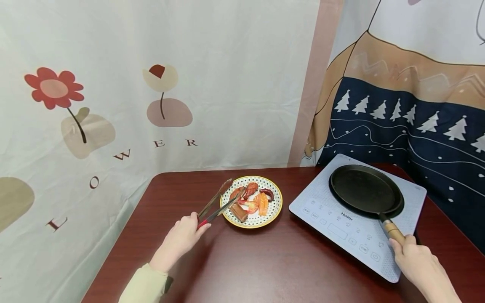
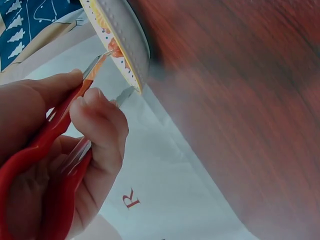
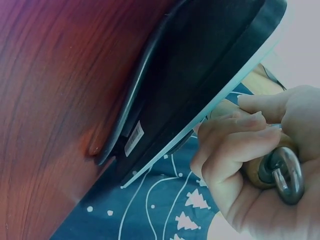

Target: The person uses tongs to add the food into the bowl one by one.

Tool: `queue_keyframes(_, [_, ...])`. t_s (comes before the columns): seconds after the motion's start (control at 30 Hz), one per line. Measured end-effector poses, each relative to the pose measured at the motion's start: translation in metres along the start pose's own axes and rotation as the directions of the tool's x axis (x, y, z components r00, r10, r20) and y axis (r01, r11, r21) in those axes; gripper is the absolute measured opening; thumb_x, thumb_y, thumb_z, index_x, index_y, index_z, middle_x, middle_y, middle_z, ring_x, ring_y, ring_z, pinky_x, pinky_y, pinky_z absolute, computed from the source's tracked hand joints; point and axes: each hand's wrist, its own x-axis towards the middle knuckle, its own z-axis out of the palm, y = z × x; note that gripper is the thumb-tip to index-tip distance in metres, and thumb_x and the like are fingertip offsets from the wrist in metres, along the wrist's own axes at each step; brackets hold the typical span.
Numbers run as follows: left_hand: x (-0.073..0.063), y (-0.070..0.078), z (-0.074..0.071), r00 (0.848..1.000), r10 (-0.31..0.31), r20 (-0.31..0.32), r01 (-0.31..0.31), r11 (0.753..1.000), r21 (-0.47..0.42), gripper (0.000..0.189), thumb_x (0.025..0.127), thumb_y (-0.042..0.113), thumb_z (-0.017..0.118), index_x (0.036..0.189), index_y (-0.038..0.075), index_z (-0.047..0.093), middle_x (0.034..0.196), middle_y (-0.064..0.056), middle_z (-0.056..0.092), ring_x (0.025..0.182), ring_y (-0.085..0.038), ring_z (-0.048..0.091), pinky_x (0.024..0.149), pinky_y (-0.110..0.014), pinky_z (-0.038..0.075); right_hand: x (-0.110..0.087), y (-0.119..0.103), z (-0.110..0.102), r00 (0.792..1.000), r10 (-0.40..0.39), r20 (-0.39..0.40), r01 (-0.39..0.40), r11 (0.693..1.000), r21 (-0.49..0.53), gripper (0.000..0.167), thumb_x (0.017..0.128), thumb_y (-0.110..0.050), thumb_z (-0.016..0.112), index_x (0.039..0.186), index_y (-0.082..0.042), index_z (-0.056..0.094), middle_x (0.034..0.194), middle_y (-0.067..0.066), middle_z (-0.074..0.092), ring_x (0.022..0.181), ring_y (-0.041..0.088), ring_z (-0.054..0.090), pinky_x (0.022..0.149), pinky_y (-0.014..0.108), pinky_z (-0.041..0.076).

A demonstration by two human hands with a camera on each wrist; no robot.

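My left hand holds a pair of tongs with red handles, thumb and fingers around them in the left wrist view. The tong arms are spread; one tip reaches over the food, the other lies by the left rim of a dotted, yellow-edged plate. On it are a drumstick, an orange slice like salmon, a shrimp, a curled dark tentacle and a brown piece. My right hand grips the wooden handle of a black frying pan.
The pan sits on a white induction cooktop at the right of the dark red table. A metal hanging ring ends the pan handle. Behind the table hang a pale flower-print curtain and a dark tree-print cloth.
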Motion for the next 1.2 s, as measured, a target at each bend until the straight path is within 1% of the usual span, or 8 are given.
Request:
queue_keyframes(0.2, [0.004, -0.001, -0.006, 0.998, 0.003, 0.060, -0.005, 1.000, 0.024, 0.036, 0.086, 0.030, 0.068, 0.074, 0.003, 0.047, 0.057, -0.007, 0.044, 0.049, -0.022, 0.047, 0.046, -0.033, 0.039, 0.000, 0.000, 0.000, 1.000, -0.008, -0.011, 0.008, 1.000, -0.002, 0.046, 0.101, -0.030, 0.035, 0.099, 0.017, 0.035, 0.071, 0.020, 0.046, 0.063, 0.029, 0.048, 0.057, 0.040, 0.040])
queue_keyframes(0.43, [0.012, 0.001, -0.021, 0.993, 0.001, 0.119, -0.008, 0.998, 0.055, 0.035, 0.088, 0.033, 0.065, 0.076, 0.004, 0.049, 0.061, -0.009, 0.046, 0.054, -0.025, 0.050, 0.053, -0.039, 0.043, 0.000, 0.002, 0.001, 1.000, -0.017, -0.018, 0.017, 1.000, -0.007, 0.047, 0.101, -0.030, 0.034, 0.100, 0.017, 0.036, 0.070, 0.019, 0.046, 0.063, 0.028, 0.048, 0.057, 0.040, 0.040])
queue_keyframes(0.73, [0.014, 0.002, -0.029, 0.985, -0.015, 0.170, 0.009, 0.999, 0.036, 0.034, 0.090, 0.033, 0.062, 0.079, 0.003, 0.050, 0.064, -0.009, 0.047, 0.058, -0.024, 0.050, 0.056, -0.039, 0.043, 0.000, 0.003, -0.001, 0.999, -0.044, -0.024, 0.044, 0.999, -0.003, 0.051, 0.101, -0.035, 0.033, 0.099, 0.015, 0.037, 0.069, 0.018, 0.047, 0.062, 0.029, 0.049, 0.057, 0.042, 0.040])
queue_keyframes(0.9, [0.017, 0.004, -0.034, 0.978, -0.023, 0.205, 0.014, 0.999, 0.045, 0.035, 0.089, 0.033, 0.063, 0.074, 0.005, 0.049, 0.063, -0.008, 0.046, 0.057, -0.021, 0.048, 0.055, -0.035, 0.041, -0.001, 0.002, -0.001, 0.998, -0.053, -0.035, 0.052, 0.999, -0.007, 0.049, 0.101, -0.033, 0.033, 0.098, 0.015, 0.037, 0.069, 0.018, 0.047, 0.062, 0.029, 0.050, 0.056, 0.042, 0.040])
queue_keyframes(0.97, [0.020, 0.005, -0.037, 0.972, -0.030, 0.233, 0.022, 0.999, 0.039, 0.035, 0.089, 0.033, 0.064, 0.073, 0.005, 0.049, 0.063, -0.007, 0.047, 0.054, -0.020, 0.050, 0.054, -0.033, 0.040, 0.000, 0.002, -0.001, 0.998, -0.047, -0.041, 0.046, 0.999, -0.009, 0.047, 0.101, -0.032, 0.034, 0.098, 0.015, 0.037, 0.068, 0.019, 0.047, 0.062, 0.029, 0.050, 0.056, 0.042, 0.040])
queue_keyframes(1.03, [0.024, 0.006, -0.039, 0.960, -0.044, 0.277, 0.040, 0.999, 0.019, 0.034, 0.089, 0.032, 0.064, 0.075, 0.004, 0.050, 0.064, -0.008, 0.049, 0.050, -0.018, 0.054, 0.051, -0.031, 0.041, 0.000, 0.002, -0.001, 0.998, -0.041, -0.044, 0.041, 0.999, -0.010, 0.046, 0.101, -0.031, 0.034, 0.098, 0.015, 0.037, 0.069, 0.018, 0.047, 0.061, 0.029, 0.049, 0.056, 0.041, 0.040])
queue_keyframes(1.13, [0.029, 0.008, -0.041, 0.934, -0.063, 0.350, 0.072, 0.997, -0.011, 0.033, 0.089, 0.031, 0.064, 0.080, 0.003, 0.051, 0.066, -0.007, 0.052, 0.044, -0.016, 0.057, 0.045, -0.026, 0.043, 0.000, 0.002, 0.000, 0.999, -0.037, -0.038, 0.036, 0.999, -0.007, 0.047, 0.101, -0.031, 0.034, 0.099, 0.016, 0.036, 0.069, 0.018, 0.046, 0.061, 0.028, 0.048, 0.056, 0.040, 0.039])
queue_keyframes(1.2, [0.032, 0.008, -0.041, 0.915, -0.071, 0.397, 0.091, 0.995, -0.032, 0.031, 0.089, 0.030, 0.065, 0.083, 0.002, 0.051, 0.064, -0.006, 0.051, 0.040, -0.014, 0.055, 0.042, -0.024, 0.043, 0.000, 0.003, 0.001, 0.999, -0.038, -0.038, 0.038, 0.999, -0.006, 0.047, 0.101, -0.031, 0.034, 0.099, 0.016, 0.036, 0.069, 0.019, 0.046, 0.062, 0.029, 0.048, 0.056, 0.041, 0.039])
